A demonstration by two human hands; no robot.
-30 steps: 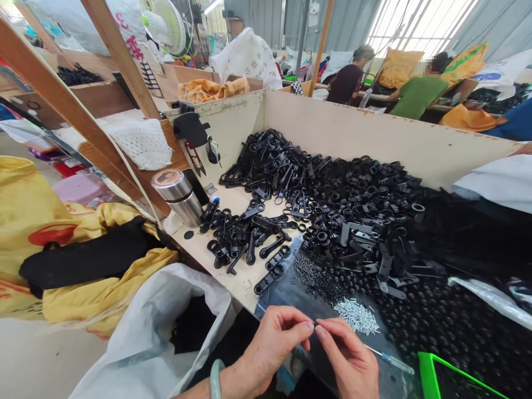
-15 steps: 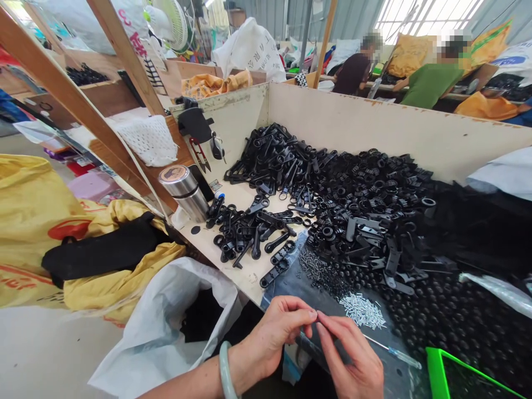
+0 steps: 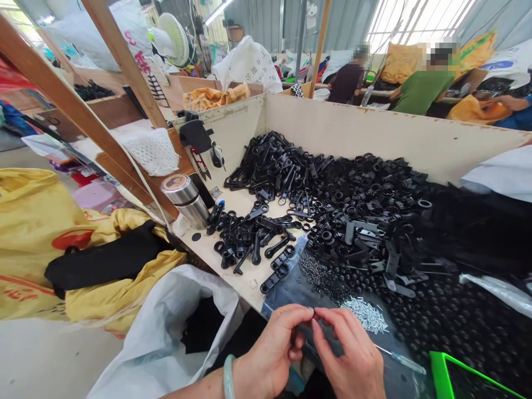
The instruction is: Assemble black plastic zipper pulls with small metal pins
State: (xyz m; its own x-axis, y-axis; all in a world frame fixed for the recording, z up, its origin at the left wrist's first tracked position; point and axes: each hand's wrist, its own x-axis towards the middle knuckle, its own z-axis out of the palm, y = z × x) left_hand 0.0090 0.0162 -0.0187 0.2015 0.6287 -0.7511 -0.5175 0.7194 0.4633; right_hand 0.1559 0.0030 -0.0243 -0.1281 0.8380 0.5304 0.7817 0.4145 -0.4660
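A person's two bare hands meet fingertip to fingertip at a bench (image 3: 247,281); clock directions run from those fingertips, twelve being straight ahead. Little has changed in the last second: the fingertips stay joined, and the left hand's lower fingers show more tightly curled. That suggests the fine fingerwork is still going on.

The left hand (image 3: 270,346) is pinched narrow, thumb against forefinger. The right hand (image 3: 351,349) meets it with thumb and forefinger nearly together. Between them, at the clock's centre, they appear to grip a small dark piece (image 3: 313,312), mostly hidden; I cannot tell its shape.

Close by at three o'clock lie loose silver pins (image 3: 366,314); at four, what looks like a screwdriver (image 3: 405,360). Small dark bits (image 3: 318,274) are scattered at twelve, and black balls (image 3: 432,316) spread wide at three, beyond the pins. At eleven lie two slotted black bars (image 3: 277,271).

Farther off, a steel flask (image 3: 187,202) stands towards ten, and black rings (image 3: 368,185) are heaped at one. Beyond the bench wall (image 3: 374,119), a co-worker in green (image 3: 428,88) sits at one.
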